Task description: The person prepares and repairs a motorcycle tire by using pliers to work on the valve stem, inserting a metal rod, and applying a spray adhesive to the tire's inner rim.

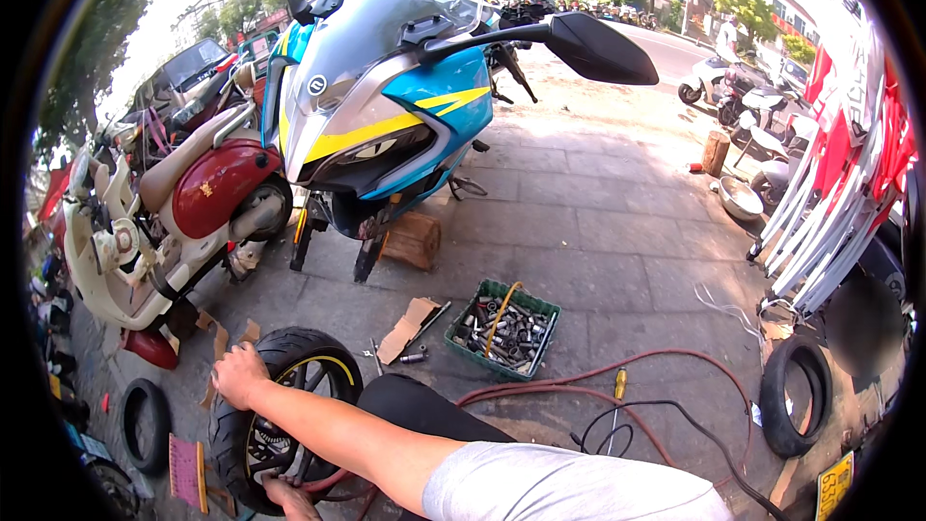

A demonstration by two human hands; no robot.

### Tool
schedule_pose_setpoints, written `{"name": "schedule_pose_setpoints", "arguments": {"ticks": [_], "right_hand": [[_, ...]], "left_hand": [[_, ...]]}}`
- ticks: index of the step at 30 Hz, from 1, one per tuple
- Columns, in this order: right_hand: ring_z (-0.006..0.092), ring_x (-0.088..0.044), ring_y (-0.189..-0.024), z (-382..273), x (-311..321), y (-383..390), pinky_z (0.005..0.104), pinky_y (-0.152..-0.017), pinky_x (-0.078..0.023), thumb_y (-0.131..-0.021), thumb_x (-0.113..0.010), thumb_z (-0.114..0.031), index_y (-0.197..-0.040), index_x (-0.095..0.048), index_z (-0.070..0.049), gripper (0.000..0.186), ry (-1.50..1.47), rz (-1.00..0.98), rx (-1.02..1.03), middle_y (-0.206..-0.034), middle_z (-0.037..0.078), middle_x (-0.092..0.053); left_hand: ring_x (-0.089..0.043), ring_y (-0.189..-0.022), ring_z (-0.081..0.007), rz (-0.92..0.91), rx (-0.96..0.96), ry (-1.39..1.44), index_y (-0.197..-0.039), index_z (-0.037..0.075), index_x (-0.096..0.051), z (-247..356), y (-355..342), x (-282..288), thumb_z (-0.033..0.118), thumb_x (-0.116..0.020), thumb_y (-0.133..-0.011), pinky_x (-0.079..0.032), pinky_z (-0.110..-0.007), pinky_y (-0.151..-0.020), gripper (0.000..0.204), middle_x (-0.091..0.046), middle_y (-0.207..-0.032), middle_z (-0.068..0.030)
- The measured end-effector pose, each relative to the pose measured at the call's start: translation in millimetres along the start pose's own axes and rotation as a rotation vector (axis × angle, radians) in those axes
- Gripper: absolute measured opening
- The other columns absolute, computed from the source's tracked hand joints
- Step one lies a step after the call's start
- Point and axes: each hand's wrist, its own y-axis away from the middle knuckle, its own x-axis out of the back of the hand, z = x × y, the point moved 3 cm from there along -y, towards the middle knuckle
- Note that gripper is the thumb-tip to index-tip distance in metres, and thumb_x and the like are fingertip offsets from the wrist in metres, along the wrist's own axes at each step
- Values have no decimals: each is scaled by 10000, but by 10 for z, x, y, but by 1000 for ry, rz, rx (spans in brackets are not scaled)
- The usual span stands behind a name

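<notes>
A motorcycle wheel (231, 444), with a black tyre and a yellow stripe on its rim, stands upright at the lower left beside my bent black-clad knee (415, 415). My right hand (241, 376) is closed over the top of the tyre, its arm stretched across the view from the lower right. Low down by the rim is my left hand (292, 502), partly cut off by the lower edge. Its fingers are curled beside the spokes, and a red hose (328, 482) runs into them. The fingertips and the hose's end cannot be made out clearly.
A blue motorcycle (386, 106) stands ahead, a wood block (413, 241) beneath it. Nearby are a green basket (550, 323) of sockets, cardboard (407, 328), a yellow-handled screwdriver (620, 384), red hoses (579, 376), loose tyres (796, 396) and a red-and-cream scooter (217, 188).
</notes>
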Motion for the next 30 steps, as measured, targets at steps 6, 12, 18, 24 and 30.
{"name": "schedule_pose_setpoints", "arguments": {"ticks": [6,12,18,24,30], "right_hand": [[308,-680,-1207,674,126,-12,490,-1114,-452,-1074,-524,-396,-1079,-820,-108,414,26,-1,-108,-1154,111,-791],[328,-647,-1300,789,306,-110,520,-1175,-413,-1116,-434,-412,-1222,-798,-106,487,-15,-107,-163,-1299,122,-760],[405,-584,-1359,1172,501,43,544,-1180,-425,-1124,-453,-487,-1425,-656,-91,537,-40,-152,-70,-1433,195,-659],[320,-791,-996,2064,1701,1091,439,-962,-591,-1083,-562,-470,-1363,-674,-38,526,-302,-398,-234,-1069,165,-816],[247,-726,-648,4902,3655,3517,420,-582,-605,-1061,-622,-457,-1073,-768,34,513,46,-110,-1259,-847,133,-793]], "left_hand": [[-342,-490,-98,-186,16,27,-1033,160,-557,-96,408,-350,476,-469,-1125,-281,-278,-430,341,-409,-682,52],[-335,-458,-90,-511,16,78,-998,195,-578,162,650,-721,361,-533,-1104,-267,-267,-385,203,-406,-649,57],[-324,-433,-74,-554,31,48,-910,224,-503,-38,353,-905,428,-525,-1132,-286,-257,-346,302,-347,-608,88],[-286,-464,-77,-490,-15,-57,-897,258,-482,42,138,-870,437,-529,-1124,-229,-276,-413,293,-322,-608,100],[-298,-468,-78,-516,6,-129,-876,249,-489,82,-36,-912,452,-568,-1095,-238,-283,-421,309,-348,-611,94]]}}
